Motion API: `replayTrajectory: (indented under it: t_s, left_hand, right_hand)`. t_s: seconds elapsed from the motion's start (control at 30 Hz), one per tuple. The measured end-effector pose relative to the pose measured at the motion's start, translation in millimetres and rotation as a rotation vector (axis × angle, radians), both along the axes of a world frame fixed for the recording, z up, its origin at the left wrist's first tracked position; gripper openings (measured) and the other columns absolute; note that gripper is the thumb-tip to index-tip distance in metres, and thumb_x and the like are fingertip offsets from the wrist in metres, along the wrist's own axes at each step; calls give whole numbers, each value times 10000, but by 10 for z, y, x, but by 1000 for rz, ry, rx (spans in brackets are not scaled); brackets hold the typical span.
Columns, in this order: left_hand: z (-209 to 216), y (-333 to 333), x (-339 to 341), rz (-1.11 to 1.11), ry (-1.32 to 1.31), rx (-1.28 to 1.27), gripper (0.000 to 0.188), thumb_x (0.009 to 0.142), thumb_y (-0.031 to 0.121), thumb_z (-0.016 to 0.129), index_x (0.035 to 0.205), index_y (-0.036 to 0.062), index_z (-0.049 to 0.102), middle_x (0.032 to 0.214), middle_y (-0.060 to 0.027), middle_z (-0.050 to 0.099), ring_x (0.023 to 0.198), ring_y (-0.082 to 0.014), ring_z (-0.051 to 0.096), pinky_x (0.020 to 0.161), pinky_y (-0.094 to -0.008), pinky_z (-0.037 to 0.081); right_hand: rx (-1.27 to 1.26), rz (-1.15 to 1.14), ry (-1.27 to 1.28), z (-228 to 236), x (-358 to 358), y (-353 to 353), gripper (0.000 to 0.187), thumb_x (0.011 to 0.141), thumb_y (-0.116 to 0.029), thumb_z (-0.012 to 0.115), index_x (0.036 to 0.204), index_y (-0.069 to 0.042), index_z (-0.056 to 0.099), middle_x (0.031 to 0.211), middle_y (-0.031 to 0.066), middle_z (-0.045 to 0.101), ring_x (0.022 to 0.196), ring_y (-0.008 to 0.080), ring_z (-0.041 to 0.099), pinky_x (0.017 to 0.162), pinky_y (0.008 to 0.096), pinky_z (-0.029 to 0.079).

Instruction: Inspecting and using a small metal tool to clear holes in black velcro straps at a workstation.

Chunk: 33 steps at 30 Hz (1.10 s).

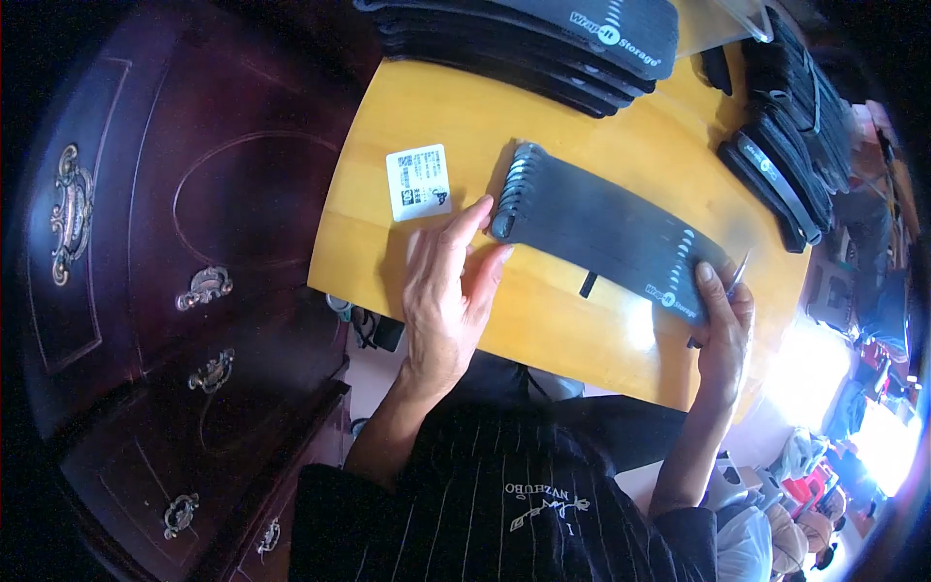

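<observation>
A long black flat panel [601, 215] with pale printing lies slantwise over the yellow tabletop, a row of shiny curved ribs at its left end. My right hand [725, 325] is closed on the panel's right end, thumb on top. From the same hand a thin pointed metal tool [740, 272] sticks out; its kind is hidden by the fingers. My left hand [451, 291] is at the ribbed end, thumb and index finger apart around the near corner; whether they touch it I cannot tell. Beside that hand lies a white printed card [419, 182].
A stack of similar black panels [524, 48] stands at the far edge. Bundled black straps [776, 175] lie at the far right of the yellow table [359, 238]. On the left rises a dark wooden cabinet [242, 87] with metal handles. Clutter fills the right side.
</observation>
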<state>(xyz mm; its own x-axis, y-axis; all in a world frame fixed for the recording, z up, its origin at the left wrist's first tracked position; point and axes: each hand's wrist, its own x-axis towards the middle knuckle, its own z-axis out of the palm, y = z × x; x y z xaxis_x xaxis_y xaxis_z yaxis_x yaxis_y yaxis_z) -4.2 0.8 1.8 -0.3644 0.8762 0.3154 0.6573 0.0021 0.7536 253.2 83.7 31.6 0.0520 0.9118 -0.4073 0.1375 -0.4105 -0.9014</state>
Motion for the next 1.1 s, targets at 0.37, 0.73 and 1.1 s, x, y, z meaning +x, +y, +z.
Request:
replayTrajectory:
  t_s: [0.37, 0.73, 1.1]
  left_hand:
    - [24, 7, 0, 0, 21, -19, 504, 751, 30, 735, 1216, 16, 540, 1056, -113, 637, 841, -233, 581, 699, -330, 481]
    - [273, 25, -66, 1, -587, 154, 349, 911, 153, 607, 1224, 18, 528, 1139, -98, 560, 936, -130, 517, 830, -255, 438]
    - [688, -49, -85, -174, -1328, 110, 194, 967, 247, 536, 966, 57, 577, 870, 36, 586, 772, -29, 526, 714, -187, 426]
  right_hand:
    - [2, 56, -48, 129, -91, 30, 132, 877, -244, 667, 918, -122, 638, 661, -91, 559, 482, -15, 406, 405, 166, 243]
    - [133, 3, 132, 361, -7, -167, 96, 896, -218, 638, 903, -124, 619, 628, -93, 534, 450, -22, 367, 377, 162, 216]
    - [63, 156, 214, 690, -125, -466, 200, 882, -273, 642, 864, -78, 605, 581, -80, 492, 414, -8, 347, 359, 164, 213]
